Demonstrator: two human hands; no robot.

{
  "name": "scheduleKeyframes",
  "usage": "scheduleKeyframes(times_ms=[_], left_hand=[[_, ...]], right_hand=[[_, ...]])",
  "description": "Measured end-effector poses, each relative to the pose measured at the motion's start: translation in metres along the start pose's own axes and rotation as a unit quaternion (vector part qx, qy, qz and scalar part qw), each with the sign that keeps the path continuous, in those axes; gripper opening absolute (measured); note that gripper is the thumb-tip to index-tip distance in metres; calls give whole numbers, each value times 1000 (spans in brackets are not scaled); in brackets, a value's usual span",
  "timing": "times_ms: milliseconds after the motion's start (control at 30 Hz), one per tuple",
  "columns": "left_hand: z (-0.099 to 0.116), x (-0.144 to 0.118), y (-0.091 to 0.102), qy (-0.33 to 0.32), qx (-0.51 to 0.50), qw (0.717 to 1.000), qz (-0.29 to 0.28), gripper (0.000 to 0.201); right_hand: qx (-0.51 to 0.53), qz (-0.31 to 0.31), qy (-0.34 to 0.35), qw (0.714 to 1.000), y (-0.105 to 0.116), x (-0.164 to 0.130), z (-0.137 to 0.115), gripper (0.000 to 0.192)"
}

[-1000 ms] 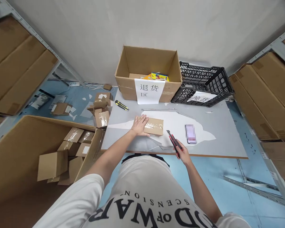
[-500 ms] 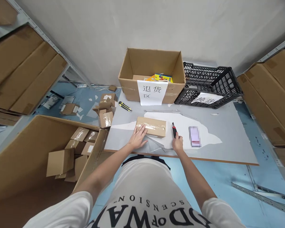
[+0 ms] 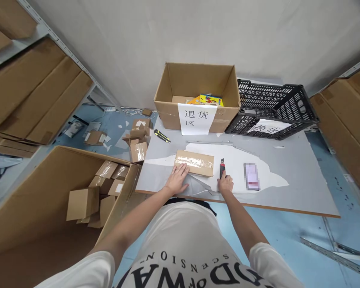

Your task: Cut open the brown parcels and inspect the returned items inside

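Note:
A taped brown cardboard box (image 3: 199, 160) lies on the table. My left hand (image 3: 177, 179) rests on its near left part, with the fingertips on the top face and the fingers stretched out. Right of the box, my right hand (image 3: 225, 183) is closed round a red and black utility knife (image 3: 222, 167), which points away from me. A second knife, yellow and black (image 3: 162, 136), lies near the table's left edge. To the right of my right hand is a phone (image 3: 252, 177) with a blurred screen.
At the back of the table (image 3: 306, 184) stand a large open carton (image 3: 165, 114) with colourful packs inside and a black plastic crate (image 3: 267, 128), each bearing a paper sign. A big carton (image 3: 78, 158) of small boxes is at my left. Loaded shelves flank both sides.
The view has shifted, so the scene sits further right. My left hand has slipped slightly toward the box's near edge. My right hand, still holding the knife, is slightly closer to the box.

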State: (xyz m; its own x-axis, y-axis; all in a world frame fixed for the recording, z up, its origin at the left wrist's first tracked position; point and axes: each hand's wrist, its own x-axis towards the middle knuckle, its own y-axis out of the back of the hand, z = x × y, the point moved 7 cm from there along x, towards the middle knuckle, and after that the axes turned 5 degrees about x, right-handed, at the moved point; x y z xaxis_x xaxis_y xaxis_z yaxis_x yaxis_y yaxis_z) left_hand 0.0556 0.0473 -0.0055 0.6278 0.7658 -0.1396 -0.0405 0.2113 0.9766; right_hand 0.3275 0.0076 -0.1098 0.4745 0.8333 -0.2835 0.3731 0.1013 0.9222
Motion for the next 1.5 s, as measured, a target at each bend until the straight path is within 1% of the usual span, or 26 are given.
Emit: scheduleKeyframes(times_ms=[33, 100, 133, 167, 200, 233, 267, 300, 333, 400, 467, 533, 600, 667, 767, 833, 900, 1000, 1067, 1133, 1200, 1267, 1333, 1433, 1500], left_hand=[[0, 0, 0, 1, -3, 1000, 0, 80], [0, 2, 0, 2, -9, 1000, -1, 82], [-1, 2, 0, 2, -12, 1000, -2, 84], [0, 3, 0, 1, -14, 1000, -4, 85], [0, 4, 0, 0, -15, 1000, -6, 86], [0, 4, 0, -2, -16, 1000, -9, 87], [0, 5, 1, -4, -16, 1000, -13, 89], [0, 6, 1, -6, -18, 1000, -18, 90], [0, 7, 1, -7, -19, 1000, -23, 92], [0, 8, 2, -7, -22, 999, -34, 94], [-1, 8, 2, -9, -23, 999, -39, 97], [-1, 6, 1, -16, -22, 999, -36, 99], [-1, 3, 0, -25, -22, 999, -34, 101], [-1, 1, -2, -31, -24, 999, -33, 102], [-2, 1, -3, -32, -28, 999, -30, 101], [-3, 3, -2, -27, -29, 999, -29, 100], [-4, 4, -2, -29, -29, 999, -29, 99], [-4, 1, -2, -43, -27, 998, -30, 100], [-4, -1, -3, -49, -26, 998, -31, 101], [-5, -1, -3, -50, -28, 998, -30, 101], [-6, 0, -3, -50, -32, 998, -29, 101], [-8, 2, -2, -52, -37, 998, -26, 97], [-12, 4, 1, -61, -45, 997, -23, 87], [-24, 7, 9, -89, -66, 994, -15, 68], [-35, 8, 16, -116, -82, 990, 1, 61]], right_hand=[[8, 14, 6, 1000, 8, 2, -3, 60], [42, 65, 38, 996, 33, 6, -17, 60], [63, 95, 72, 991, 49, 9, -28, 60], [82, 117, 123, 982, 64, 11, -44, 61], [94, 121, 181, 971, 77, 12, -63, 63], [93, 100, 247, 959, 86, 12, -84, 65], [77, 61, 314, 944, 89, 11, -106, 65], [52, 24, 366, 929, 90, 8, -125, 65], [25, -3, 394, 919, 89, 7, -139, 66], [-25, -41, 415, 909, 83, 5, -159, 64], [-60, -60, 419, 904, 76, 4, -169, 59], [-79, -67, 423, 900, 72, 5, -173, 51], [-82, -74, 401, 909, 75, 13, -173, 42], [-66, -90, 365, 924, 83, 26, -171, 39], [-3, -106, 325, 940, 99, 49, -172, 42], [49, -95, 295, 949, 108, 65, -171, 43], [88, -83, 261, 958, 110, 78, -169, 48], [100, -97, 195, 971, 100, 91, -161, 56], [86, -96, 133, 983, 91, 95, -154, 59], [65, -69, 75, 993, 85, 94, -147, 61], [46, -28, 54, 997, 83, 89, -147, 62], [38, 16, 77, 996, 85, 82, -151, 59], [43, 56, 120, 990, 90, 73, -158, 55], [58, 99, 197, 974, 102, 57, -165, 48], [59, 122, 249, 959, 109, 42, -167, 47]])
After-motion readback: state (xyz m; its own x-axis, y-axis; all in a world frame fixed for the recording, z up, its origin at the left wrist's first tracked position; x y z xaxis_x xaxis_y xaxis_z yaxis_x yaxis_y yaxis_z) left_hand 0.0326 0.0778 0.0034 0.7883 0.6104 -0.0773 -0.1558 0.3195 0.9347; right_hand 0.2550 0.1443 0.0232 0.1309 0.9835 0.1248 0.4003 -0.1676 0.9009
